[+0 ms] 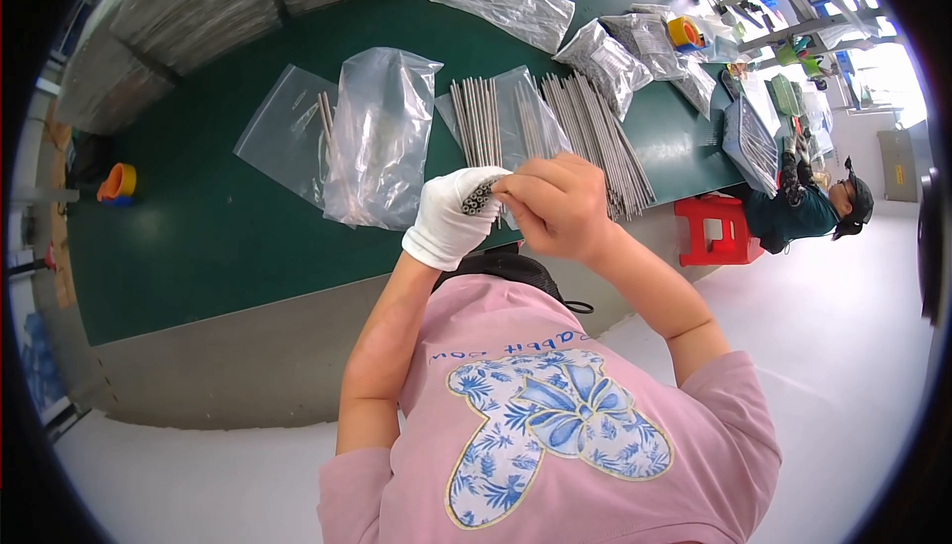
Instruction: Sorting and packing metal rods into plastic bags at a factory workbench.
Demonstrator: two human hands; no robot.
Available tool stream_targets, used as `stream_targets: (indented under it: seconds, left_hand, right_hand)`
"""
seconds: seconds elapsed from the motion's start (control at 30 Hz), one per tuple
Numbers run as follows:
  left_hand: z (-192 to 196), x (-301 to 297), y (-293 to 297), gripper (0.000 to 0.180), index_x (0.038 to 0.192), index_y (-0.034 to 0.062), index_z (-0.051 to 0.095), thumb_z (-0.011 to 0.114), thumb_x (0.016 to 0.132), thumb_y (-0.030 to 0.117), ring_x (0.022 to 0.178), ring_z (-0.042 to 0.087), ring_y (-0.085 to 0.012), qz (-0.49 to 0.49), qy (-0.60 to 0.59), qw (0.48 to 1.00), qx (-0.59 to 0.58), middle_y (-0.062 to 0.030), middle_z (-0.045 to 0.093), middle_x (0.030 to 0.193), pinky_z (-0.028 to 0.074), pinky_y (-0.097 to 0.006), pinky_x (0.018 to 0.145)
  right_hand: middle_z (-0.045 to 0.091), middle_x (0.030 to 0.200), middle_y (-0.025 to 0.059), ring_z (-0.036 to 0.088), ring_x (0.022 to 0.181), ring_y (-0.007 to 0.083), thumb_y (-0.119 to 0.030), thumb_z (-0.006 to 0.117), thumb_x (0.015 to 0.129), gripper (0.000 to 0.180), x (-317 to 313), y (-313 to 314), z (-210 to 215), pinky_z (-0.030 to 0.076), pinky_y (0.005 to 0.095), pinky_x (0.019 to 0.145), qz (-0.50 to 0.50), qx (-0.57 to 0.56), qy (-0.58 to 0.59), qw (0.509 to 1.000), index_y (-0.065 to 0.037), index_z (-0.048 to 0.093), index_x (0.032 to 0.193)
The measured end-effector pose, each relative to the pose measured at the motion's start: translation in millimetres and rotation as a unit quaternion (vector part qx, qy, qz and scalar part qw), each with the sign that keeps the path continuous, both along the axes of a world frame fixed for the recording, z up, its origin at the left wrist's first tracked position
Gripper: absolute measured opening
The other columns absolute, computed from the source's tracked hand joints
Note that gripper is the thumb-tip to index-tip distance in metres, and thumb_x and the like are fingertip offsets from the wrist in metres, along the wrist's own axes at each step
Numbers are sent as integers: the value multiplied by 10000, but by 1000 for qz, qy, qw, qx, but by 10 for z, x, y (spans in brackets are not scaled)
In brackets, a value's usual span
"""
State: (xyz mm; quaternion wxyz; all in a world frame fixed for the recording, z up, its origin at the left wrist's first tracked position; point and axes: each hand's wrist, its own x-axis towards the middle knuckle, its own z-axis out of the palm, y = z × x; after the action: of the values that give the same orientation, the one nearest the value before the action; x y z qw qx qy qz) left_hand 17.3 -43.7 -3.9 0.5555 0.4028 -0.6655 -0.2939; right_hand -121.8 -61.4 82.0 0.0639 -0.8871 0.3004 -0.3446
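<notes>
A white glove covers my left hand (451, 215), which is closed round a bundle of thin grey metal tubes (478, 197). Their hollow ends face up toward me. Right beside those ends, my bare right hand (557, 205) is pinched closed; whatever its fingertips hold is too small or hidden to make out. Rods (476, 118) in a row show just beyond the glove, and I cannot tell whether they belong to the held bundle. To the right, a larger spread of metal rods (595, 137) lies on the green table (198, 256), partly behind my right hand.
Clear plastic bags (382, 137) lie left of the rods, with a few rods among them. Filled bags (605, 63) and a tape roll (684, 33) sit farther right. Another tape roll (119, 183) is at far left, near stacked wrapped blocks (193, 13). A person (808, 205) works near a red stool (716, 231).
</notes>
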Motion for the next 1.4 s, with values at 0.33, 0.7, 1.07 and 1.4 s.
stream_targets:
  seconds: [0.33,0.7,1.07,1.4]
  left_hand:
    - [-2,2,20,213,897,70,605,641,695,15,670,605,-272,-9,-3,1000,9,-103,623,777,489,-305,590]
    - [-48,10,-1,239,911,72,595,620,684,0,664,600,-276,-5,1,1000,-18,-107,616,769,487,-305,587]
    - [-12,-5,7,245,891,74,595,626,663,-10,666,599,-280,-5,7,1000,-5,-104,617,770,489,-307,590]
    - [14,-4,17,262,888,76,597,621,648,-24,680,599,-280,-8,3,1000,-1,-101,619,779,489,-309,602]
  right_hand:
    - [539,607,20,454,445,198,-65,640,674,65,53,5,-10,345,296,417,-16,36,-40,998,-85,580,690]
    - [569,624,34,491,476,193,-24,632,653,77,68,9,22,370,284,442,20,18,-3,1000,-65,611,714]
    - [562,613,38,493,469,186,-28,624,656,69,9,38,86,363,273,440,8,33,-27,999,-61,599,710]
    - [552,598,40,504,473,186,-19,616,657,74,-12,44,2,367,270,441,2,63,-14,998,-58,598,717]
